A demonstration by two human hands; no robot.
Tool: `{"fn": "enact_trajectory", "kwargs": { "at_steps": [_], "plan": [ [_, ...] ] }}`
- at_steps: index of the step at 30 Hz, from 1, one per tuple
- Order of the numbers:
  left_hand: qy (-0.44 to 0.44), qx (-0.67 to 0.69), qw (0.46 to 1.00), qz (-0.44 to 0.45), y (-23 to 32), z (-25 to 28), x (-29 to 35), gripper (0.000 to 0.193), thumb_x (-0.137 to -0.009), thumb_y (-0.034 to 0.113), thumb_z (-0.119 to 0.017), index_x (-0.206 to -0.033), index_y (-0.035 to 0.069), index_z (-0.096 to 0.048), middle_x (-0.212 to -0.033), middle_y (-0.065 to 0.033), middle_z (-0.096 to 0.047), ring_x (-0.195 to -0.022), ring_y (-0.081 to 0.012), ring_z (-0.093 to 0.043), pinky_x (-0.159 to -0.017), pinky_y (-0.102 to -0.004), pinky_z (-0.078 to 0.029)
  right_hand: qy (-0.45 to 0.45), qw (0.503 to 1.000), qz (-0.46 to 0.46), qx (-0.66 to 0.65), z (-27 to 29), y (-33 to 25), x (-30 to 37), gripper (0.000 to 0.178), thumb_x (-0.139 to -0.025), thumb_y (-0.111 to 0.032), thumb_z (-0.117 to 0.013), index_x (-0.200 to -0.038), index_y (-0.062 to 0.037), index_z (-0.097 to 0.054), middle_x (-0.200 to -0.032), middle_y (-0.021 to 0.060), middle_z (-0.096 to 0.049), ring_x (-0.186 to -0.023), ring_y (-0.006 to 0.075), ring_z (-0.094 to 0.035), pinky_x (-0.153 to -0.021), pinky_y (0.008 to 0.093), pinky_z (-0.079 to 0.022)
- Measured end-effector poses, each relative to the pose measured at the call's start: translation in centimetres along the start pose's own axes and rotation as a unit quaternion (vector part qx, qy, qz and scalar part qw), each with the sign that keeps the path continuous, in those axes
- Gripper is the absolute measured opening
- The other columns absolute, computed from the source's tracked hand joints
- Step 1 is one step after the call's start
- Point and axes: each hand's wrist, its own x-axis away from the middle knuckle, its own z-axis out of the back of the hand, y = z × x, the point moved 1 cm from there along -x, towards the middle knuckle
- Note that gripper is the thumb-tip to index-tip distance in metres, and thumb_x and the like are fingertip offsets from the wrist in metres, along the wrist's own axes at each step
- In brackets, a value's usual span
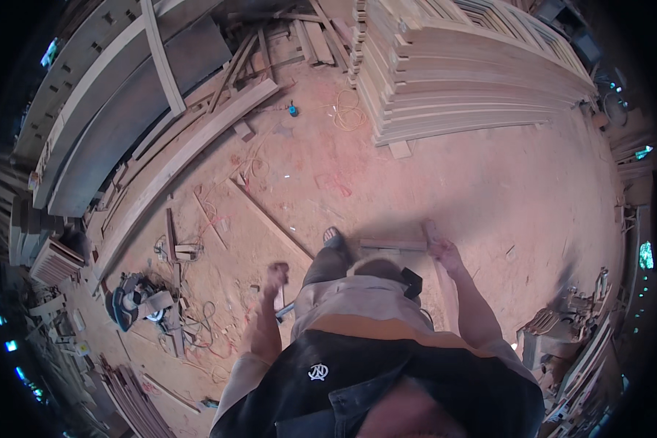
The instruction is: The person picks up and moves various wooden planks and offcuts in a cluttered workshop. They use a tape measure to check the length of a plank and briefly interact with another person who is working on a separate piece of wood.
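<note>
My right hand [445, 254] is closed around a pale wooden bar [447, 296] at the right of my body. The bar's end sticks out past my fingers. A shorter crosspiece [394, 245] meets it near my hand and runs left in front of me; whether the two are joined I cannot tell. To the left, my left hand [277, 274] is curled closed. Below it shows a narrow dark-blue object [285, 312] with a pale part beside it, too small to name. What the left fingers hold is hidden.
A tall stack of wooden frames [474, 80] stands at the far right. A long beam [190, 157] lies on the left, with a thin plank [270, 223] nearer my foot. A power saw [131, 299] and loose cords sit at the left. Wood piles edge the floor.
</note>
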Motion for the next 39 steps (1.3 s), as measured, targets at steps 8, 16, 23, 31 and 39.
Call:
{"fn": "enact_trajectory", "kwargs": {
  "at_steps": [8,16,23,31,39],
  "plan": [
    [0.110,-0.090,0.989,-0.043,30.6,-3.0,-18.6,0.033,-0.097,0.025,-0.068,-0.124,0.006,-0.065,-0.090,-0.0011,-0.062,-0.075,-0.0113,-0.061,-0.069,-0.0291,-0.054,-0.023,0.982,-0.108,0.155,-7.6,-9.5,-24.1,0.055,-0.093,-0.019,-0.074,-0.143,-0.0051,-0.055,-0.109,0.0059,-0.072,-0.096,0.0161,-0.068,-0.079,0.0327,-0.051],
    [0.161,0.049,0.976,0.139,23.6,-0.4,-27.9,0.056,-0.089,0.044,-0.076,-0.124,0.002,-0.062,-0.087,-0.0033,-0.063,-0.065,-0.0149,-0.062,-0.059,-0.0313,-0.056,-0.113,0.968,-0.007,0.224,-19.8,-25.7,-54.6,0.052,-0.096,-0.015,-0.071,-0.143,-0.0001,-0.055,-0.117,0.0088,-0.070,-0.103,0.0176,-0.068,-0.097,0.0327,-0.053],
    [0.199,0.078,0.954,0.210,25.4,-1.5,-33.6,0.065,-0.084,0.055,-0.078,-0.121,0.002,-0.068,-0.089,-0.0026,-0.070,-0.065,-0.0099,-0.057,-0.055,-0.0265,-0.045,-0.159,0.934,-0.044,0.317,-29.5,-36.0,-75.9,0.056,-0.093,-0.022,-0.075,-0.140,0.0016,-0.056,-0.111,0.0116,-0.071,-0.103,0.0202,-0.069,-0.095,0.0361,-0.055],
    [0.273,0.106,0.942,0.165,39.3,5.2,-53.9,0.047,-0.099,0.041,-0.067,-0.123,0.001,-0.061,-0.091,-0.0055,-0.063,-0.071,-0.0113,-0.056,-0.063,-0.0278,-0.048,0.005,0.939,-0.018,0.343,-35.5,-32.5,-102.4,0.079,-0.094,-0.031,-0.074,-0.153,0.0016,-0.034,-0.116,0.0178,-0.072,-0.110,0.0264,-0.070,-0.093,0.0386,-0.056],
    [0.303,-0.056,0.923,0.232,46.3,0.5,-67.3,0.061,-0.106,0.041,-0.054,-0.149,0.001,-0.035,-0.123,-0.0169,-0.056,-0.106,-0.0248,-0.056,-0.091,-0.0380,-0.048,0.137,0.889,-0.042,0.435,-31.7,-26.1,-133.8,0.091,-0.092,-0.048,-0.069,-0.156,0.0027,-0.029,-0.142,0.0284,-0.057,-0.132,0.0420,-0.056,-0.111,0.0474,-0.045]
  ]
}}
